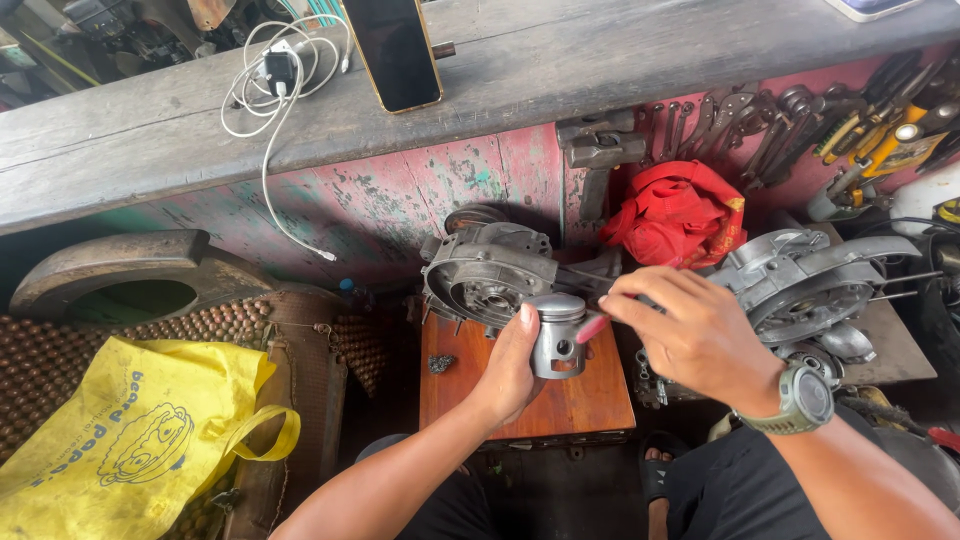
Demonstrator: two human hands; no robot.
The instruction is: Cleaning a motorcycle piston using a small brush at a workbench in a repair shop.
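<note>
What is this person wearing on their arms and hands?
Both arms are bare to above the elbow, with no sleeves and no gloves. The left hand wears nothing. The right hand has a chunky olive-green wristwatch with a round dial strapped at the wrist. No rings show.

Bare forearms, olive wristwatch (803,398), dark trousers (740,495)

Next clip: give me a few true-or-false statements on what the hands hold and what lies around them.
1. The left hand holds a silver piston. True.
2. The right hand is empty. False: its fingers pinch a small red-tipped tool at the piston.
3. A yellow bag lies at the left. True.
4. The phone lies on the wooden board. False: it is on the upper shelf.
</note>
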